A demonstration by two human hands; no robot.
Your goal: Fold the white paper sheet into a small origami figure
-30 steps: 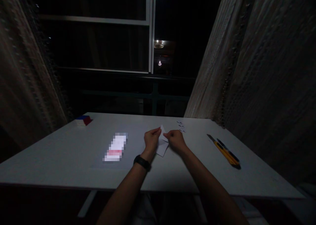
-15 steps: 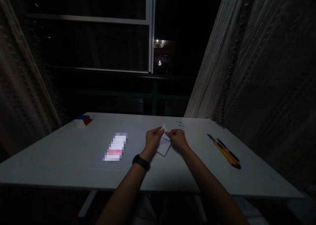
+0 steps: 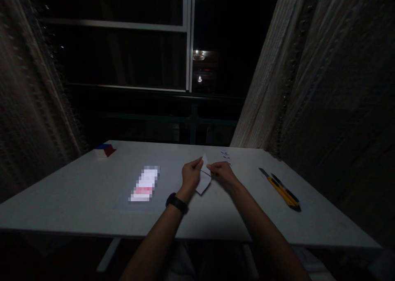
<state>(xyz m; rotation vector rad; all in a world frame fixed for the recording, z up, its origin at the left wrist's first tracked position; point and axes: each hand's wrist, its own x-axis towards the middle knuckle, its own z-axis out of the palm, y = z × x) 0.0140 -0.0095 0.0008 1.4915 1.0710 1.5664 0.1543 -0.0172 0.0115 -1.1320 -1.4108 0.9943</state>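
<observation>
A small folded piece of white paper [image 3: 203,182] is held over the middle of the white table [image 3: 123,223], its pointed tip facing away from me. My left hand [image 3: 191,175] pinches its left side near the tip between thumb and fingers. On the opposite edge, my right hand [image 3: 222,172] grips the paper with thumb and forefinger. A dark crease or gap crosses the paper between the two hands. A black watch [image 3: 177,203] is on my left wrist. Poor light hides the finer folds.
Left of my hands lies a lit, blurred-out phone [image 3: 145,184] on a pale sheet. A blue, red and white block [image 3: 104,150] sits at the far left. On the right are a yellow utility knife [image 3: 282,192] and a black pen [image 3: 286,188]. Paper with dark marks [image 3: 225,155] lies behind my right hand.
The paper has turned slightly, its near corner shifting left. My right hand has moved a little lower along its edge, while my left hand stays nearly in place.
</observation>
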